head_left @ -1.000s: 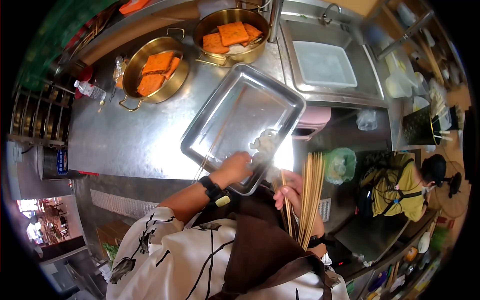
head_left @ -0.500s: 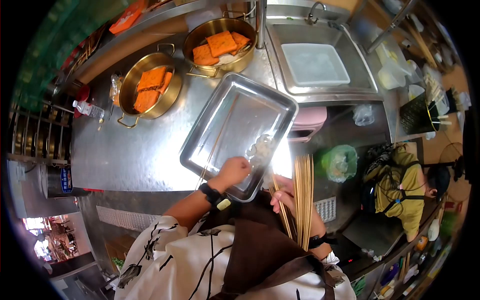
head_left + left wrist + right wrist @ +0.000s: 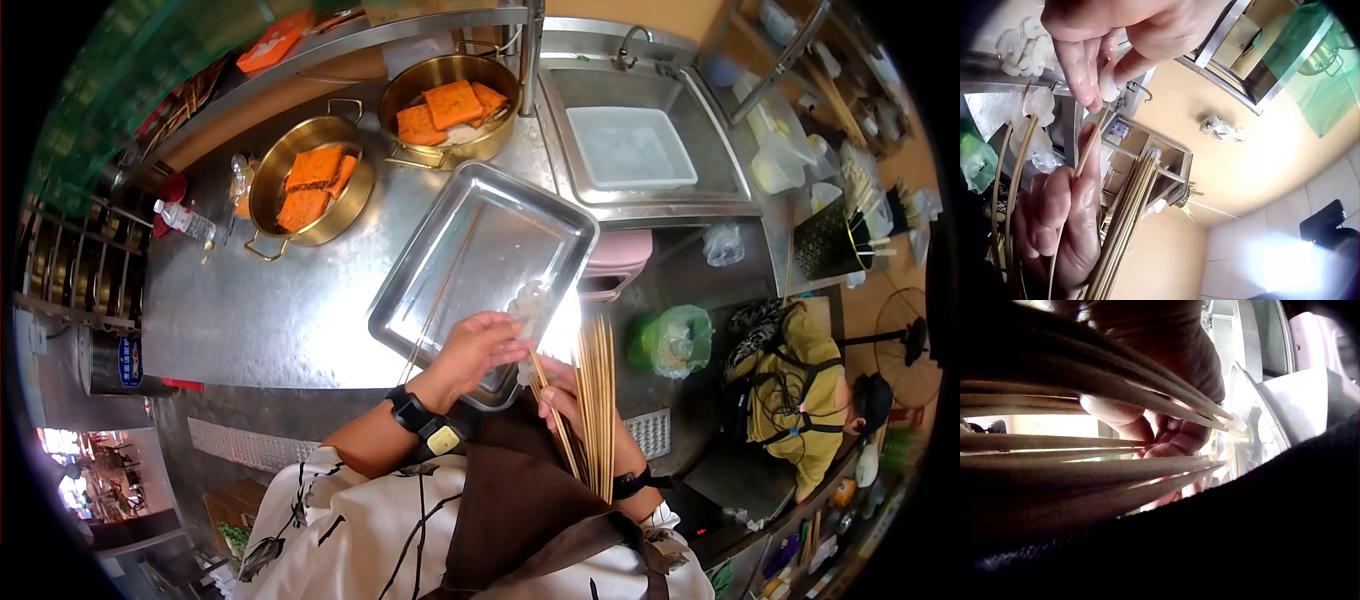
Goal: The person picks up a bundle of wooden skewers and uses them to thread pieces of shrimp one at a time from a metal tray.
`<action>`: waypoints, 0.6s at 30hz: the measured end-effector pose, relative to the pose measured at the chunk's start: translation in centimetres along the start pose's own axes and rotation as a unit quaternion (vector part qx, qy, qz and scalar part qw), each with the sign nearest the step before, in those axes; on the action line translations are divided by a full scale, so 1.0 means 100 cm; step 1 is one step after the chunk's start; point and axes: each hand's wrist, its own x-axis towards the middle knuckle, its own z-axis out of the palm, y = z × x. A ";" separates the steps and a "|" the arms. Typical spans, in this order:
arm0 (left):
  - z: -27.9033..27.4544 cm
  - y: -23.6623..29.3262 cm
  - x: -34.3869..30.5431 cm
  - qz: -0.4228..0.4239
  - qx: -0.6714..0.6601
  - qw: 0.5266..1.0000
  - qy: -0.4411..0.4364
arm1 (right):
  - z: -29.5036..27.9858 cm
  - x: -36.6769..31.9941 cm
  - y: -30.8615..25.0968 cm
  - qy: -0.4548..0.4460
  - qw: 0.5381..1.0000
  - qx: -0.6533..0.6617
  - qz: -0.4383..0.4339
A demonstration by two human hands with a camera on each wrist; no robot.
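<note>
My left hand (image 3: 470, 352) pinches a translucent white shrimp-like piece (image 3: 1109, 87) between thumb and fingers, at the tip of a bamboo skewer (image 3: 1091, 142). My right hand (image 3: 563, 402) grips that skewer near its upper part, with its fingers curled. A thick bundle of bamboo skewers (image 3: 597, 405) also stands in the right hand, against the palm side. Other skewers there carry white pieces (image 3: 1040, 105) on their tips. More shrimp-like pieces (image 3: 533, 298) lie in the right side of the metal tray (image 3: 400, 290), beyond the left hand.
Two brass pans, one at left (image 3: 350, 210) and one at the back (image 3: 505, 135), hold orange slabs. A long thin skewer (image 3: 440, 285) lies across the tray. At right are a sink (image 3: 715, 170) with a white tub (image 3: 632, 150), a pink stool (image 3: 615, 262) and a person (image 3: 800, 390).
My left hand has come up from low in the tray and moved right to the skewer tip, its fingers now extended around a white piece. The right hand keeps its grip on the skewers.
</note>
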 end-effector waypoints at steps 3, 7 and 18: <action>0.003 -0.001 -0.004 0.002 0.007 1.000 0.016 | 0.001 0.000 0.003 0.005 1.000 0.008 -0.003; 0.006 0.000 -0.007 0.002 0.001 1.000 0.013 | -0.001 0.002 0.009 -0.003 1.000 0.007 -0.025; 0.014 0.002 -0.011 0.022 0.048 0.998 0.018 | -0.002 0.004 0.015 -0.011 0.998 0.018 -0.051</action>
